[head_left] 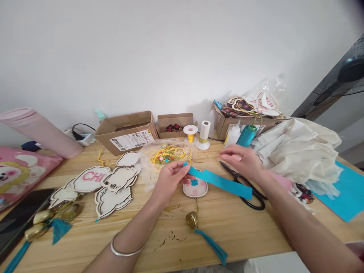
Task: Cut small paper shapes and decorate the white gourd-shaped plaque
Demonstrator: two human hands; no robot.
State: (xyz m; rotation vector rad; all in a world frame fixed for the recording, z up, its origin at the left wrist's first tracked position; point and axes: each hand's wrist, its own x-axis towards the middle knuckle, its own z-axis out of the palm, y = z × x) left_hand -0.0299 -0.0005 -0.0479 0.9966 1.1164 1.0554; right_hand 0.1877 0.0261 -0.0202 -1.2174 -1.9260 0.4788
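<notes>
My left hand (173,177) pinches the left end of a bright blue strip (224,182), which slants down to the right, with a small notch in its upper edge. Behind the strip lies a white rounded ornament (195,190) bearing a blue flower shape, partly hidden. From it hang a gold bell (192,219) and a teal tassel (212,245). My right hand (244,161) is raised above black-handled scissors (254,197), its fingertips drawn together. Whether anything is between them is too small to tell. The scissors lie on the table, partly covered by the strip and my right hand.
At left lie several white wooden cutouts (113,197) and gold bells (42,216). A bag of yellow cords (167,155), thread spools (204,132), a glue bottle (233,135) and cardboard boxes (127,132) stand behind. Crumpled cream fabric (298,148) and a blue sheet (347,197) occupy the right.
</notes>
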